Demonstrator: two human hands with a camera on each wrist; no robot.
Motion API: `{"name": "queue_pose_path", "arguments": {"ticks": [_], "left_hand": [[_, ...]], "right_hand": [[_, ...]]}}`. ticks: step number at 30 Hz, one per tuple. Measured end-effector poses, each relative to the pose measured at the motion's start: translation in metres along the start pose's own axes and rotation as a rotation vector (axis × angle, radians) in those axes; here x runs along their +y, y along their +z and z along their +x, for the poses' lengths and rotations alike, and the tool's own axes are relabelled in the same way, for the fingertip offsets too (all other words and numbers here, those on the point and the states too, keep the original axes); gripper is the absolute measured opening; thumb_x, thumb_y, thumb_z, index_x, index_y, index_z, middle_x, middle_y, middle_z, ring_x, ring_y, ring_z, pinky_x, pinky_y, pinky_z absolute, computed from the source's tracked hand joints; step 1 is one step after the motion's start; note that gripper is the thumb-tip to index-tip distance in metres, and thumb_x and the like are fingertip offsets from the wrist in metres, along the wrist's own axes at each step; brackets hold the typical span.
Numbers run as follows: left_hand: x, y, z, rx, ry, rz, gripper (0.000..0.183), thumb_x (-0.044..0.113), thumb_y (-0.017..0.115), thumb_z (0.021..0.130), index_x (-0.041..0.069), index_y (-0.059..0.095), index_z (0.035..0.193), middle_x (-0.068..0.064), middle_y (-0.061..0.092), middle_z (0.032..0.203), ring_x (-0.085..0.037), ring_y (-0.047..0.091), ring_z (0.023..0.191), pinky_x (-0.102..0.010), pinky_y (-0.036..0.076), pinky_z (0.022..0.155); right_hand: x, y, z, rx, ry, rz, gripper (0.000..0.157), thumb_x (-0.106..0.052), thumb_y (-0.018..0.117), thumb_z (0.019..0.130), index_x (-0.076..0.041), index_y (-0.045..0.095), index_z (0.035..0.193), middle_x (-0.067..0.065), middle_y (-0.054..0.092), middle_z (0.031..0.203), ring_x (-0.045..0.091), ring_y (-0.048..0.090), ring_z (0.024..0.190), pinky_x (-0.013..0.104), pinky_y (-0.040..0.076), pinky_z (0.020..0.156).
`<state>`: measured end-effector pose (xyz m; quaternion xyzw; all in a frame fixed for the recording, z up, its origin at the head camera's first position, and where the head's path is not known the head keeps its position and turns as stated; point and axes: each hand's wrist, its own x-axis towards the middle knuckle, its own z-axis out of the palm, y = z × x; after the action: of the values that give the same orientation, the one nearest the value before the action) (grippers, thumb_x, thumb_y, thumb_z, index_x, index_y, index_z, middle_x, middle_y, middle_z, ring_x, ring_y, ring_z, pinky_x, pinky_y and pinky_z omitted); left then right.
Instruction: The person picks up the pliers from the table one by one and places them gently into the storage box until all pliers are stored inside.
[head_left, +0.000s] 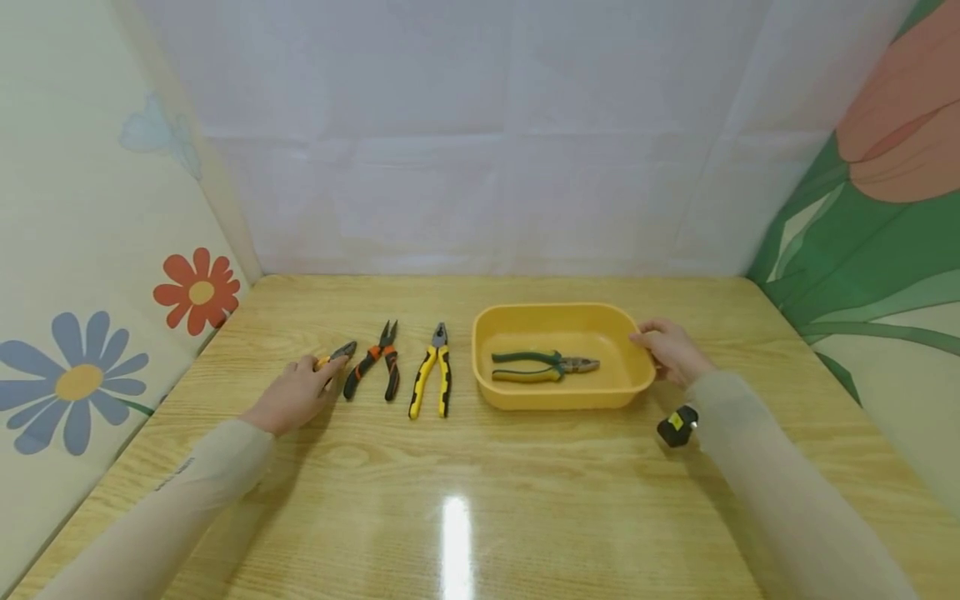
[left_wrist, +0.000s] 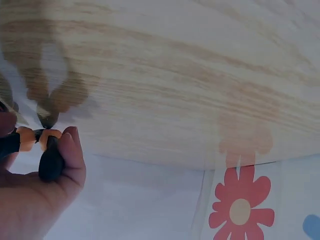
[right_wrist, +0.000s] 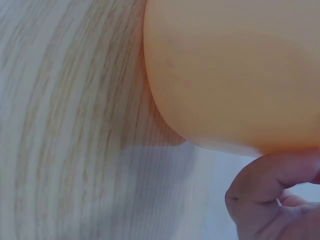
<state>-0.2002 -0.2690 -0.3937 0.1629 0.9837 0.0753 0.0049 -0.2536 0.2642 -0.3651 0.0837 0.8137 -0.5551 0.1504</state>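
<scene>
On the left of the table, my left hand grips a pair of pliers by its orange and black handles. Its dark head points away, to the right. In the left wrist view a black handle end shows between thumb and fingers; the rest is partly hidden. My right hand holds the right rim of a yellow plastic basin, thumb at the edge. Inside the basin lie pliers with green and yellow handles, head to the right. The right wrist view shows the basin's outer wall and curled fingers.
Black and orange long-nose pliers lie just right of my left hand. Between them and the basin are yellow and black pliers. A small black device sits by my right sleeve. A white backdrop rises behind the wooden table.
</scene>
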Motion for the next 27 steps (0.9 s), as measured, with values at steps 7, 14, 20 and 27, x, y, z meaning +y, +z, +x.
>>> {"name": "queue_pose_path", "arguments": {"ticks": [7, 14, 20, 27], "left_hand": [[0.001, 0.003, 0.0, 0.07, 0.015, 0.08, 0.049, 0.018, 0.065, 0.098, 0.001, 0.052, 0.142, -0.032, 0.054, 0.091, -0.045, 0.054, 0.081, -0.058, 0.051, 0.066], [0.003, 0.002, -0.004, 0.181, -0.004, 0.077, 0.038, 0.016, 0.065, 0.098, 0.006, 0.059, 0.134, -0.031, 0.057, 0.09, -0.044, 0.057, 0.077, -0.057, 0.051, 0.062], [0.005, -0.005, -0.007, 0.282, 0.039, 0.127, 0.035, 0.014, 0.067, 0.097, 0.01, 0.061, 0.131, -0.028, 0.057, 0.088, -0.039, 0.057, 0.068, -0.051, 0.051, 0.053], [0.009, -0.009, -0.009, 0.349, 0.065, 0.107, 0.036, 0.015, 0.07, 0.094, 0.012, 0.064, 0.13, -0.028, 0.06, 0.094, -0.039, 0.058, 0.073, -0.05, 0.051, 0.054]], "right_hand": [[0.001, -0.001, 0.0, -0.005, 0.001, 0.005, 0.035, -0.019, 0.046, 0.106, 0.005, 0.037, 0.131, -0.001, 0.051, 0.088, 0.007, 0.054, 0.071, 0.027, 0.056, 0.063], [0.001, -0.001, 0.001, -0.009, -0.004, 0.004, 0.031, -0.019, 0.046, 0.106, 0.004, 0.039, 0.127, -0.001, 0.052, 0.087, 0.007, 0.054, 0.071, 0.028, 0.056, 0.062], [0.001, -0.001, 0.0, -0.014, -0.008, 0.007, 0.032, -0.018, 0.046, 0.106, 0.004, 0.038, 0.127, -0.002, 0.052, 0.086, 0.006, 0.055, 0.07, 0.027, 0.056, 0.062], [0.001, 0.0, 0.0, -0.009, -0.007, 0.013, 0.034, -0.018, 0.045, 0.106, 0.005, 0.037, 0.13, -0.002, 0.051, 0.085, 0.006, 0.054, 0.069, 0.027, 0.055, 0.062]]}}
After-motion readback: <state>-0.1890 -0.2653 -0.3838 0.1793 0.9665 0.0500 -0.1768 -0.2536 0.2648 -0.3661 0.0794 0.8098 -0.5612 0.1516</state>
